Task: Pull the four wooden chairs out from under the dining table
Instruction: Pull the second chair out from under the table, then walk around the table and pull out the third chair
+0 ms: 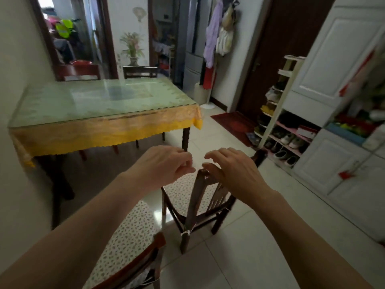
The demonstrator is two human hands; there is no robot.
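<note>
Fingers of my right hand (233,172) lie spread and loosely curled over the top rail of a dark wooden chair with a spotted cream seat cushion (199,197); they rest on the rail without closing round it. My left hand (166,165) hangs just beside it, fingers curled inward, thumb and forefinger nearly meeting, holding nothing and not touching the rail. That chair stands on the pale tiled floor (260,236), clear of the dining table with a glass top and yellow lace-edged cloth (100,113). A second wooden chair with the same spotted cushion (129,247) sits nearer me, at lower left, also out from the table. Two more dark chair backs (140,72) (80,72) show beyond the table's far edge, close against it. A white shoe rack (277,113) stands at right.
</note>
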